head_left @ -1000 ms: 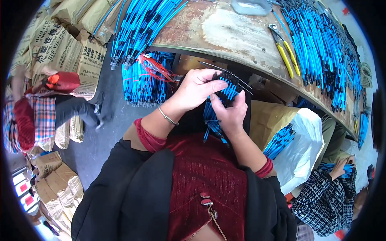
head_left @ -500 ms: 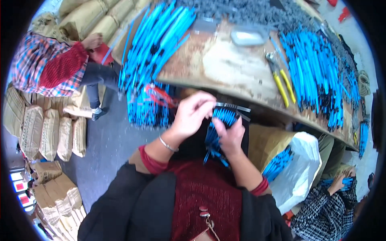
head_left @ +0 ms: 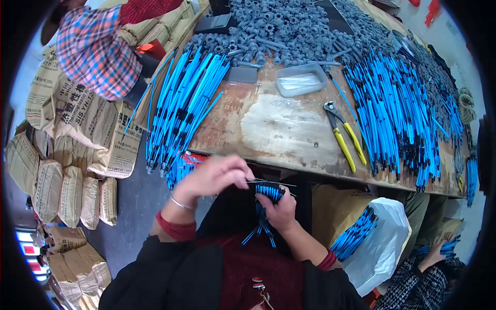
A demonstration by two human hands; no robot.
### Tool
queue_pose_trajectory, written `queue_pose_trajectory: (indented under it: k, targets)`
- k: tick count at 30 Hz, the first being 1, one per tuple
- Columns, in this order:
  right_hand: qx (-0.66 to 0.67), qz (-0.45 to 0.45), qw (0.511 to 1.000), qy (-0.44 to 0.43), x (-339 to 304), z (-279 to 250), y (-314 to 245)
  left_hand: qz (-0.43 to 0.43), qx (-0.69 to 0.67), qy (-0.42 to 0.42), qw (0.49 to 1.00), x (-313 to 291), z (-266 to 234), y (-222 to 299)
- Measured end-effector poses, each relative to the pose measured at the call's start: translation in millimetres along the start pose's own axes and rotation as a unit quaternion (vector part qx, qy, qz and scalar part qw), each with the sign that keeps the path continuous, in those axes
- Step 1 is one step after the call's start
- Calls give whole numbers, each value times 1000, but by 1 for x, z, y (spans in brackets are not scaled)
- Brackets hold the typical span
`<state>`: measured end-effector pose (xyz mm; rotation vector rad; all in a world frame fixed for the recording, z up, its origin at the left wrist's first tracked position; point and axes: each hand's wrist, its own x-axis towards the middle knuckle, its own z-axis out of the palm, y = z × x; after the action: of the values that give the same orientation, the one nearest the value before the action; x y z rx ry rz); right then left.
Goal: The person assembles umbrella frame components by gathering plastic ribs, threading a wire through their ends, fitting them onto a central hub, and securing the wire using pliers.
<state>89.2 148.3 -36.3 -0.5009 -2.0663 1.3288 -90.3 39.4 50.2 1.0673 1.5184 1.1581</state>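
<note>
My right hand (head_left: 280, 209) is wrapped round a bundle of thin blue tubes (head_left: 268, 192) with black ends, held in front of my lap below the table edge. Several tube ends stick out under that hand. Thin pale strips (head_left: 281, 184) lie across the top of the bundle. My left hand (head_left: 219, 174), slightly blurred, is closed beside the bundle, its fingertips pinched at the left end of a strip. The tips partly hide that end.
On the wooden table (head_left: 232, 124) lie blue tube piles (head_left: 188, 93), yellow-handled pliers (head_left: 343, 139), a plastic box (head_left: 302, 81) of pale strips and a heap of grey fittings (head_left: 279, 26). A lined sack (head_left: 398, 232) stands right. People work at the left (head_left: 98, 57) and lower right (head_left: 429, 279).
The view has shifted, showing more of the table's far side. My left hand has moved left, away from my right hand, which still grips the bundle. The person at left has moved.
</note>
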Motion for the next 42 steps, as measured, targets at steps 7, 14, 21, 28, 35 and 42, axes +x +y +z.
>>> queue_pose_trajectory:
  k: [7,14,21,28,35,42]
  targets:
    - [24,-22,999,-28,6,3,2,15,503,354,788,170,-91,61]
    - [26,-42,998,-31,4,-3,-6,-38,649,370,663,235,-92,45]
    - [21,-26,999,-13,-2,-1,-11,162,177,315,918,126,-40,86]
    - [-38,105,994,-17,-15,7,-13,46,-312,185,931,-10,17,13]
    - [22,151,988,-26,-9,6,-35,60,-362,157,917,-34,23,-18]
    - [9,104,994,-32,-17,12,-40,71,-340,146,926,-35,21,-21]
